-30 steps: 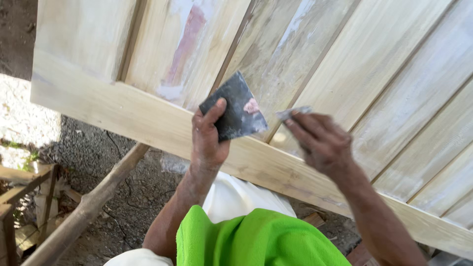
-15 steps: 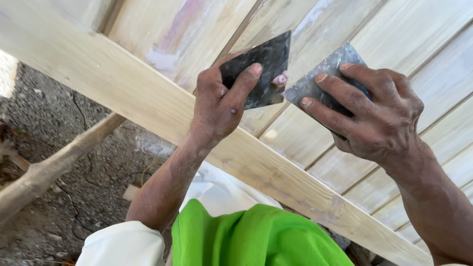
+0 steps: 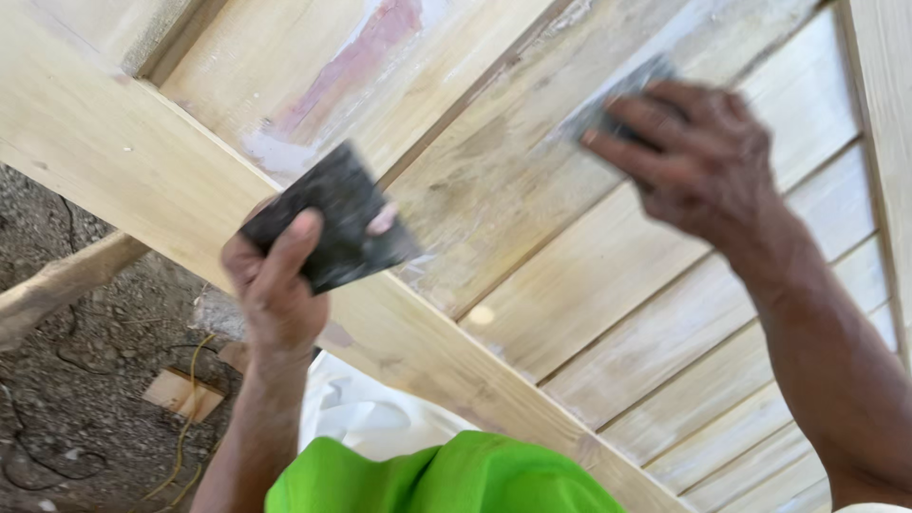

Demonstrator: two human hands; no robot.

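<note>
My left hand (image 3: 275, 290) grips a dark flat plate (image 3: 332, 214) smeared with a pinkish dab of filler, held just over the pale frame rail (image 3: 123, 161) of a wooden slatted panel. My right hand (image 3: 698, 157) presses a small grey scraper blade (image 3: 608, 104) flat against a slat (image 3: 513, 180) higher up on the panel, where whitish filler is smeared. A pink and white filler patch (image 3: 356, 62) marks the slat above the plate.
The slatted wooden panel (image 3: 684, 323) fills most of the view, sloping down to the right. Below left lies bare gravel ground with a rough branch (image 3: 57, 285), a small wood offcut (image 3: 180, 394) and a thin cord. Green cloth (image 3: 446, 475) shows at the bottom.
My right hand has moved up and to the right across the slats with the scraper. My left hand has shifted slightly down and left with the plate; the view has moved closer.
</note>
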